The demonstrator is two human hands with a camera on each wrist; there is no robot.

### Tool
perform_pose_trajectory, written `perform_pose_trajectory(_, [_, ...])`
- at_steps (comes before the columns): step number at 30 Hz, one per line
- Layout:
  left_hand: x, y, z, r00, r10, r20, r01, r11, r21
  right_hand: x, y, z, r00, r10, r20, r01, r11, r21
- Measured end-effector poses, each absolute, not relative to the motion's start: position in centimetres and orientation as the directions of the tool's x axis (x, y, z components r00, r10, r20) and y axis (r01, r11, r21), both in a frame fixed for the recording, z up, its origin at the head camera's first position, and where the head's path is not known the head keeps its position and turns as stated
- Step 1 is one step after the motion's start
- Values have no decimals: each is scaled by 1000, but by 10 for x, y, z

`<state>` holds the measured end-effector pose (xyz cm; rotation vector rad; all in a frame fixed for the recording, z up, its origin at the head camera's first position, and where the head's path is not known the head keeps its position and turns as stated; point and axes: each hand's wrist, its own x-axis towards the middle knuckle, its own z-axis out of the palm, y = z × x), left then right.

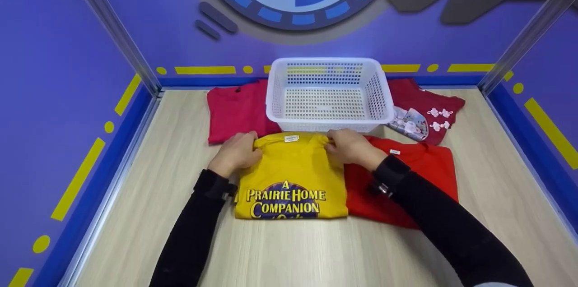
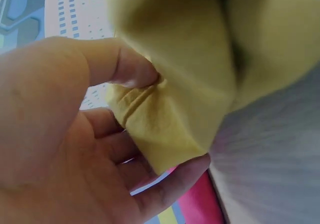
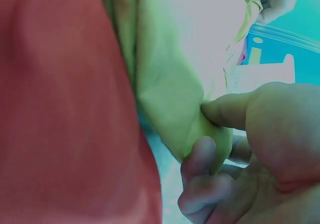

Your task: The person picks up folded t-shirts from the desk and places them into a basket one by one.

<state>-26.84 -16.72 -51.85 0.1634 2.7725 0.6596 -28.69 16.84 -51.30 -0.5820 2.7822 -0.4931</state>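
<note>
Yellow T-shirt (image 1: 289, 169) gripped at both upper corners, just before the white basket

The yellow T-shirt is in the middle of the worktop (image 1: 289, 255), folded into a nearly rectangular shape. Its collar side points to the white basket (image 1: 329, 123), and its lower edge points to the person. On the front there is a print with the words "A Prairie Home Companion", and at the collar there is a small white label (image 1: 291, 138).

The left hand (image 1: 239, 150) holds the upper left corner. In the left wrist view, its thumb (image 2: 125, 67) presses on the yellow cloth from one side, and the other fingers (image 2: 175, 184) support it from the opposite side, so the cloth is pinched. The right hand (image 1: 351, 146) holds the upper right corner in a similar way: its thumb and fingers are closed on a fold of the cloth. I cannot tell if the whole shirt lies on the surface or is slightly raised.

To the right, a bright red shirt (image 1: 433, 174) lies partly under the right forearm, and the yellow one covers its left edge. Behind, on the left of the basket, there is a pinkish red garment (image 1: 237, 113). On the basket's right there is a dark red garment (image 1: 438, 115) with pale flower shapes and a printed picture. Both arms wear black sleeves (image 1: 187, 237). At the back stands a purple wall (image 1: 158, 20) with yellow marks.
</note>
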Motion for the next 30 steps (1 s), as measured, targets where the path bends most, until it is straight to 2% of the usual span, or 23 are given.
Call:
perform_pose_trajectory(5, [-265,-173,-510,-943,237,-232,105,877,468,-280,175,-503,-873,-464,-153,-346,808,-476])
perform_pose_trajectory(11, [-259,-180,-491,-946,285,-157,182,863,471,-271,183,-481,-867,-467,-176,-317,787,-529])
perform_pose_trajectory(21, [-242,-184,-440,-947,321,23,293,830,475,-257,204,-438,-877,-477,-53,-351,712,-608])
perform_pose_trajectory(30, [-236,-179,-401,-922,343,178,386,789,477,-251,219,-407,-922,-384,42,-313,678,-665])
